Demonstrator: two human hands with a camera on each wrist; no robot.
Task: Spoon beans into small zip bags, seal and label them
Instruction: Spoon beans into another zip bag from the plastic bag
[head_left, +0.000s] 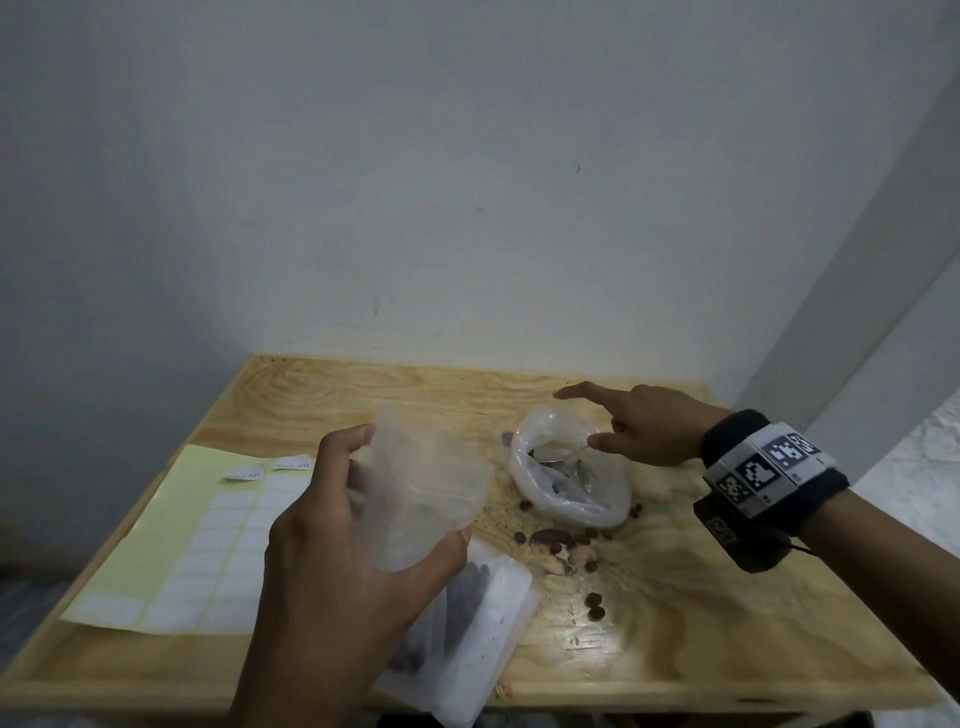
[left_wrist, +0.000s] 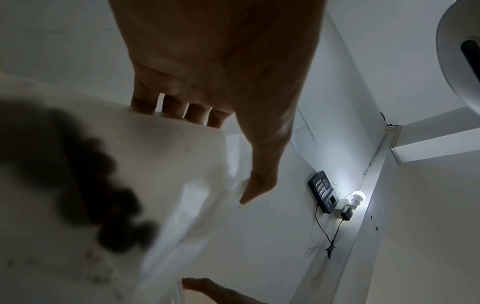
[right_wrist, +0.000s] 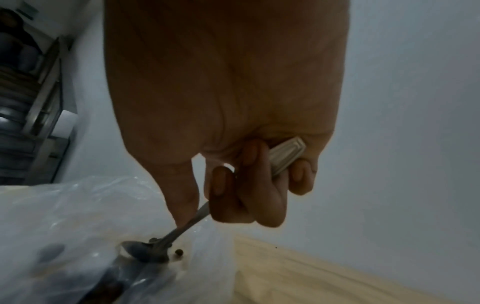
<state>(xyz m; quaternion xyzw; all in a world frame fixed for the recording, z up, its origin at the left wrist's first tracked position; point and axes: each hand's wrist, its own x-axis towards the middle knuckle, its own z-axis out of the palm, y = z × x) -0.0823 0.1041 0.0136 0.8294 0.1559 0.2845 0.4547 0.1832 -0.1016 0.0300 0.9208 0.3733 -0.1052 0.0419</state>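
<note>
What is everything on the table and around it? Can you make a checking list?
Surface: wooden table, dusty with crumbs by the beans.
Job's things: left hand grips an empty small zip bag; filled zip bag below it; spoon dips into the open bean bag; label sheet at left.
Clutter: loose beans spilled on the table.
Grips: right hand holds the spoon handle, index finger straight.
Cables: black cord below a wall keypad.
Surroundings: plain wall, lit bulb.

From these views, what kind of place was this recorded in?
Probably a back room or small workplace, not a home kitchen: a bare plywood table against blank walls, a keypad access terminal on the wall, and metal shelving nearby.
</note>
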